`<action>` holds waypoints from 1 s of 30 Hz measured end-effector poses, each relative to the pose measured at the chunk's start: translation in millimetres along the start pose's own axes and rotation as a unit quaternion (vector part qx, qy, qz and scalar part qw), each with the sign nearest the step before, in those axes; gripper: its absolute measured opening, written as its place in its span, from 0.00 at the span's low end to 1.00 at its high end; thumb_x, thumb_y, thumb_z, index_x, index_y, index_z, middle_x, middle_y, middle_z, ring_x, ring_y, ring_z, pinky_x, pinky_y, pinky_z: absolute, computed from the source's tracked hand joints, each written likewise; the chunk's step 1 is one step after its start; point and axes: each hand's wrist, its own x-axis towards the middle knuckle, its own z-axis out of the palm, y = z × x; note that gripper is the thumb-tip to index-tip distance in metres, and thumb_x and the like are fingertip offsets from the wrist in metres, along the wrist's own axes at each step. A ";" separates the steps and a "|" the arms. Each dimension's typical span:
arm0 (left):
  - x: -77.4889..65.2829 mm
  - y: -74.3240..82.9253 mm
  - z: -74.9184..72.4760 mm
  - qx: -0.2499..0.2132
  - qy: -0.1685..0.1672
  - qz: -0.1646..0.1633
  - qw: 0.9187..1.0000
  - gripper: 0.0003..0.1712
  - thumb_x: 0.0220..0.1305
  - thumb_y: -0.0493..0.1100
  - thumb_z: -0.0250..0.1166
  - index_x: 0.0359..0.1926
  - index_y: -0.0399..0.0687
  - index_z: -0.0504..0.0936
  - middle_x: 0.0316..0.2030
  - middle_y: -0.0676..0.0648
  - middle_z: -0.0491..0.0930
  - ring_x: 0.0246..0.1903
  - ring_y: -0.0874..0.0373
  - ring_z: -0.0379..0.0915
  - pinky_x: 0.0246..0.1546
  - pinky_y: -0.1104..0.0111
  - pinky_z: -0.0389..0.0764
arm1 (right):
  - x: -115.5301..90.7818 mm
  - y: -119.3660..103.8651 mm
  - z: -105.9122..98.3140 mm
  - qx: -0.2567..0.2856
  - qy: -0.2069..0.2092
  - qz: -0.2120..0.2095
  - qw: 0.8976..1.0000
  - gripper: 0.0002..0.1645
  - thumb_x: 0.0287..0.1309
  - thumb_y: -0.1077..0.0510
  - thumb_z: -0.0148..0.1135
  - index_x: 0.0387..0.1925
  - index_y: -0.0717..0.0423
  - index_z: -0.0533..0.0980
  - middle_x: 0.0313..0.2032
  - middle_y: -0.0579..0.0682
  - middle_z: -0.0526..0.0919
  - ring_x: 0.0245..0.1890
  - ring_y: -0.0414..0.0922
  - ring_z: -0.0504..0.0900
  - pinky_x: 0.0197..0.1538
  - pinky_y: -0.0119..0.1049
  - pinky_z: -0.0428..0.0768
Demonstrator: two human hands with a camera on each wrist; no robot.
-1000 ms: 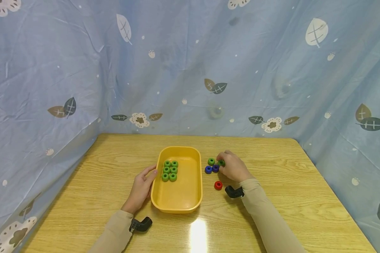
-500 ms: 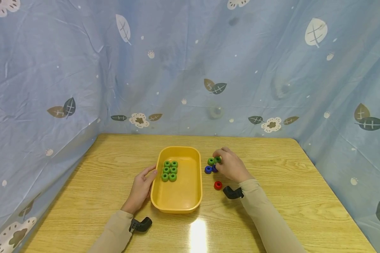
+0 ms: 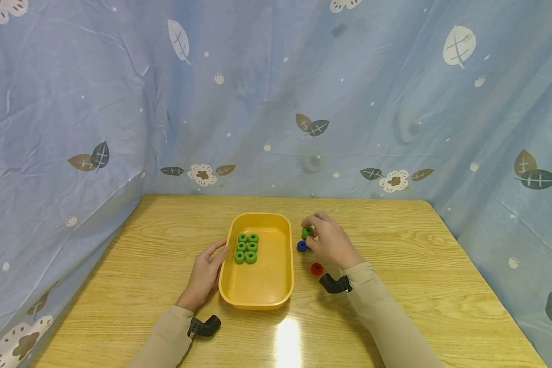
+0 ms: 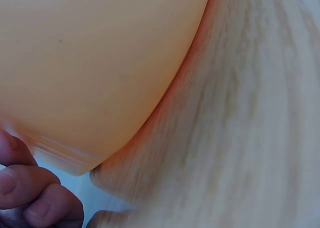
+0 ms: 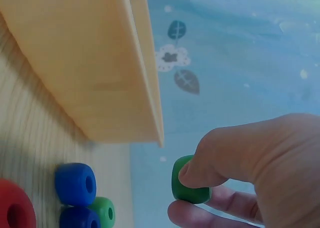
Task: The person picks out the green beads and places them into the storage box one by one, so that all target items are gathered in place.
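Observation:
My right hand (image 3: 331, 243) pinches a green bead (image 5: 191, 180) between thumb and fingers, raised off the table on the right of the yellow tray (image 3: 262, 286). Below it on the wood lie two blue beads (image 5: 75, 183), another green bead (image 5: 106, 211) and a red bead (image 3: 317, 269); the hand covers part of this group in the head view. My left hand (image 3: 204, 273) holds the tray's left side, thumb at the rim and curled fingers (image 4: 50, 203) by the outer wall. Several green beads (image 3: 242, 247) stand in two columns inside the tray, on its left.
The wooden table (image 3: 165, 230) reaches back to a blue patterned curtain (image 3: 257, 92) that hangs behind and on both sides. A black wrist mount (image 3: 335, 283) sticks out from the right sleeve, another black mount (image 3: 205, 326) from the left.
My right hand has moved left toward the tray and raised the green bead from beside the blue ones. The left hand, the tray and the beads in it have stayed put.

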 end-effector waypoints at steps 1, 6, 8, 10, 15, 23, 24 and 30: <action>0.1 0.0 0.1 0.000 0.000 0.000 1.000 0.26 0.81 0.53 0.57 0.73 0.50 0.72 0.09 0.56 0.64 0.06 0.66 0.53 0.10 0.74 0.60 | -0.1 -1.1 0.2 0.004 0.000 -0.001 1.000 0.16 0.59 0.68 0.69 0.50 0.59 0.82 0.47 0.54 0.80 0.35 0.46 0.81 0.38 0.38 0.82; -0.1 0.1 -0.2 0.003 -0.002 0.002 1.000 0.26 0.81 0.53 0.56 0.73 0.50 0.72 0.09 0.56 0.63 0.06 0.65 0.53 0.10 0.74 0.60 | 0.0 -5.4 1.8 0.017 0.004 -0.010 1.000 0.15 0.59 0.68 0.69 0.49 0.59 0.82 0.46 0.54 0.80 0.35 0.47 0.83 0.39 0.38 0.83; 0.0 0.0 -0.3 0.003 -0.005 0.004 1.000 0.27 0.81 0.53 0.56 0.74 0.50 0.71 0.09 0.55 0.63 0.06 0.65 0.53 0.10 0.74 0.60 | 0.0 -6.9 2.4 0.022 0.006 -0.016 1.000 0.16 0.58 0.68 0.69 0.48 0.59 0.82 0.46 0.53 0.80 0.35 0.47 0.83 0.39 0.37 0.83; 0.0 0.0 -0.4 0.002 -0.008 0.005 1.000 0.27 0.82 0.53 0.56 0.74 0.49 0.71 0.09 0.55 0.64 0.06 0.65 0.53 0.10 0.74 0.60 | 0.0 -8.8 3.0 0.026 0.006 -0.024 0.999 0.16 0.58 0.68 0.69 0.48 0.59 0.82 0.46 0.53 0.80 0.34 0.46 0.83 0.39 0.36 0.83; 0.8 0.3 0.1 -0.001 -0.010 0.008 1.000 0.27 0.82 0.53 0.56 0.74 0.49 0.70 0.10 0.56 0.64 0.06 0.66 0.54 0.10 0.74 0.60 | -0.6 -14.8 3.7 0.028 0.004 -0.039 0.999 0.16 0.58 0.68 0.68 0.48 0.58 0.82 0.45 0.52 0.80 0.33 0.41 0.80 0.37 0.34 0.81; 0.4 0.9 1.3 0.000 -0.010 0.010 1.000 0.27 0.82 0.53 0.55 0.74 0.49 0.70 0.10 0.56 0.64 0.06 0.66 0.54 0.10 0.74 0.60 | -3.3 -25.6 2.7 0.030 0.002 -0.055 0.998 0.16 0.60 0.67 0.68 0.50 0.57 0.82 0.46 0.50 0.80 0.33 0.41 0.79 0.37 0.32 0.81; 0.4 1.0 1.3 -0.001 -0.010 0.010 1.000 0.27 0.82 0.53 0.55 0.74 0.49 0.70 0.10 0.56 0.64 0.06 0.66 0.54 0.10 0.74 0.60 | -3.6 -26.8 2.9 0.030 0.001 -0.059 0.998 0.16 0.60 0.67 0.68 0.50 0.57 0.82 0.46 0.50 0.80 0.33 0.42 0.80 0.37 0.32 0.81; -0.2 1.3 1.2 0.001 -0.007 0.003 1.000 0.27 0.82 0.53 0.55 0.74 0.49 0.70 0.09 0.56 0.64 0.06 0.66 0.53 0.10 0.74 0.60 | -5.2 -35.7 4.6 0.029 -0.010 -0.074 0.997 0.15 0.62 0.66 0.68 0.50 0.55 0.81 0.47 0.50 0.80 0.32 0.42 0.77 0.36 0.31 0.79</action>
